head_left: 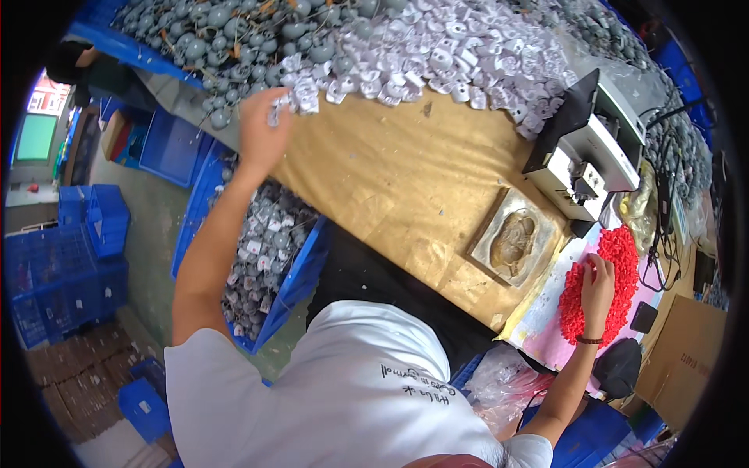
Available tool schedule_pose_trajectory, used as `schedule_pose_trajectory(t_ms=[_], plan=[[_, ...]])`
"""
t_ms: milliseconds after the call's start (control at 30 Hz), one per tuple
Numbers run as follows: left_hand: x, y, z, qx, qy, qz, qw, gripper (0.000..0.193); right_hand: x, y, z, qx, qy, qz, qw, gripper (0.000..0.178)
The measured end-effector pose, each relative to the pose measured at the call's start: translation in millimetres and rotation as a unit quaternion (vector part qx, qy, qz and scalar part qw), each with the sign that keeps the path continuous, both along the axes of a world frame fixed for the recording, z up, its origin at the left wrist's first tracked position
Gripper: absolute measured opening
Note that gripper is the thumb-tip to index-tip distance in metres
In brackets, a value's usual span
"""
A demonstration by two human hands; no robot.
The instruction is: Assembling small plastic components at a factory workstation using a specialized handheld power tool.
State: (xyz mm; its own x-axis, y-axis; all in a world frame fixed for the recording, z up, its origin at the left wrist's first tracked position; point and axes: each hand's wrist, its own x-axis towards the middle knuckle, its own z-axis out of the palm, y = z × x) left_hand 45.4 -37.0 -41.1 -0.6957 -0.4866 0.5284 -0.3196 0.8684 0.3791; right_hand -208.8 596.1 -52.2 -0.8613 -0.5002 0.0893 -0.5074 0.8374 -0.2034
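Observation:
At the far left edge of the gold-covered table, my left hand (pixel 264 129) is closed on a small white plastic piece (pixel 278 111). It lies beside a large heap of similar white plastic pieces (pixel 437 58) and a heap of grey round parts with wires (pixel 211 43). Over on the right, my right hand (pixel 598 292) rests in a pile of small red plastic parts (pixel 620 269), its fingers curled together. Whatever those fingertips pinch is too small to make out. The red pile lies on a pink and white sheet (pixel 550 331).
A metal block with a hollow (pixel 511 238) sits on the gold table cover (pixel 374 179). Behind it stands a white and black machine (pixel 581 168) with cables. Below my left arm is a blue bin (pixel 292 288) of grey parts. Blue crates (pixel 66 273) stand at left.

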Motion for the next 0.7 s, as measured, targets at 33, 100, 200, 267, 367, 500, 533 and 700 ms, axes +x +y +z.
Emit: schedule_pose_trajectory(t_ms=[33, 100, 200, 267, 367, 500, 533, 700], plan=[[-26.1, 14.7, 3.6, -0.046, -0.011, -0.064, 0.997, 0.031, -1.3, -1.2, -1.6, -0.007, -0.004, -0.002, 1.0, 0.019], [-71.9, 43.3, 5.2, -0.095, -0.055, -0.153, 0.982, 0.035, -2.5, -1.6, -4.0, -0.019, -0.011, -0.01, 1.0, 0.016], [-114.9, 79.9, 6.3, -0.08, -0.103, -0.147, 0.981, 0.037, -4.2, -6.2, -0.1, -0.017, -0.009, -0.018, 1.0, 0.012], [-130.2, 81.8, -0.8, -0.079, -0.092, -0.14, 0.983, 0.033, -5.0, -6.5, 0.4, -0.015, 0.003, -0.011, 1.0, 0.011], [-138.7, 84.0, -9.0, -0.082, -0.132, -0.14, 0.978, 0.027, -7.2, -3.8, -7.1, 0.001, 0.048, 0.01, 0.999, 0.008], [-128.2, 96.7, -2.5, -0.092, -0.095, -0.182, 0.974, 0.024, -7.8, -0.6, -8.6, 0.028, 0.073, 0.012, 0.997, 0.007], [-124.1, 103.8, -2.6, -0.103, -0.079, -0.196, 0.972, 0.025, -8.2, 1.3, -9.3, 0.025, 0.077, 0.012, 0.997, 0.008], [-88.0, 138.1, -6.2, -0.005, -0.118, -0.241, 0.963, 0.028, -6.9, 6.5, -5.1, -0.032, 0.056, 0.001, 0.998, 0.015]])
